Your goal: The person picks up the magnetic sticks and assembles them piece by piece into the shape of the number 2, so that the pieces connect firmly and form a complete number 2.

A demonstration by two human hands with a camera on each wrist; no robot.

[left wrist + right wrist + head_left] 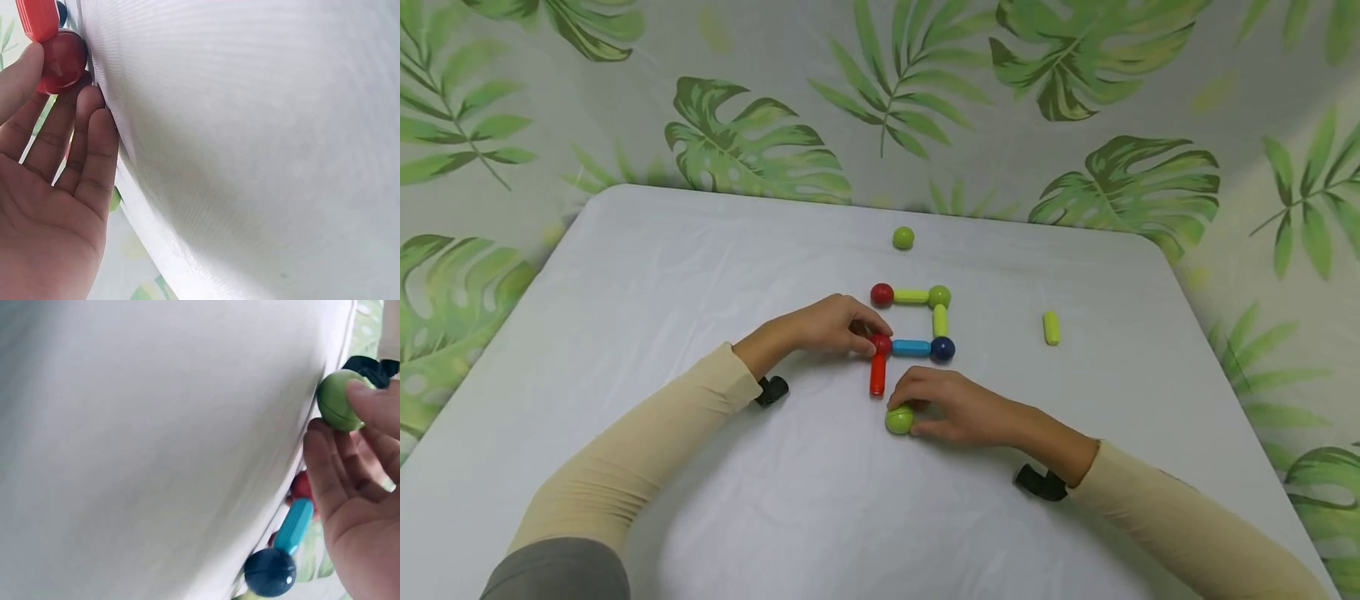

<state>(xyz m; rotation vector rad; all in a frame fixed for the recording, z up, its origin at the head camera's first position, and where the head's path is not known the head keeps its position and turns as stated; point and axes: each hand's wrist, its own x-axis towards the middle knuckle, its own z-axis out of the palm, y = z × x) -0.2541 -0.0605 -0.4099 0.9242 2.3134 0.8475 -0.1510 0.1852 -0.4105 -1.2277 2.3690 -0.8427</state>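
My left hand (pixel 838 325) pinches a red ball (pixel 64 61) between thumb and fingers. From that ball a red stick (pixel 877 375) points toward me, and a blue stick (pixel 912 348) runs right to a dark blue ball (pixel 942 349). A yellow-green stick (pixel 940 321) leads on to a green ball (pixel 939 296), then another yellow-green stick (pixel 912 296) ends at a second red ball (pixel 882 294). Thumb and fingers of my right hand (pixel 958 407) grip a loose green ball (pixel 339 400), just short of the red stick's near end.
Farther back on the white-covered table (pixel 700 250) lies another green ball (pixel 903 237). A single yellow-green stick (pixel 1051 328) rests off to the right. Leaf-patterned cloth (pixel 760 142) hangs behind the table's back edge.
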